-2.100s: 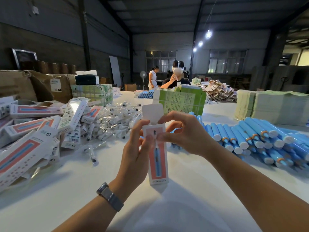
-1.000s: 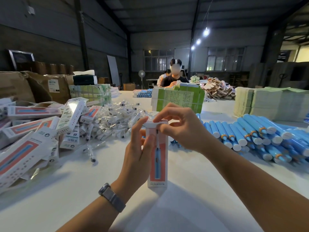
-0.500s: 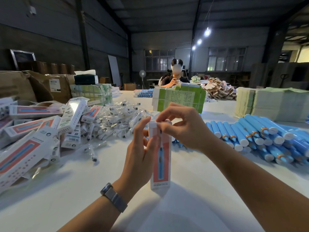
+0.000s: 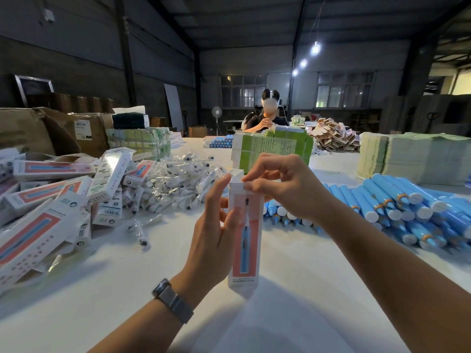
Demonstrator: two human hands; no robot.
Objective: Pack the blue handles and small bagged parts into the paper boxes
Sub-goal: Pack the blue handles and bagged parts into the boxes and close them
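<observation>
Held box: one tall, narrow paper box, white with a coral panel and a printed blue handle, upright over the table, its lower end at or just above the surface; which, cannot be told.
Left hand: left hand grips the box along its left edge, thumb across the front panel, fingers curled behind.
Right hand: right hand at the box's top end, thumb and forefinger pinching the top flap, other fingers arched above.
Box top: flap folded down at the top edge; whether it is fully tucked in cannot be told.
Wrist: grey-strapped watch on the left wrist.
Blue handles: large heap of loose blue handles with white caps, lying on the table to the right, the nearest ones just behind the right hand.
Bagged parts: mound of small clear bagged parts on the table left of centre; a few strays lie apart, nearer the viewer.
Other boxes: pile of like paper boxes at far left, lying at all angles.
Green stack: bundle of green printed cartons standing behind the hands.
Flat sheets: pale stacked sheets at far right.
Background: a second person seated at the far end of the table.
</observation>
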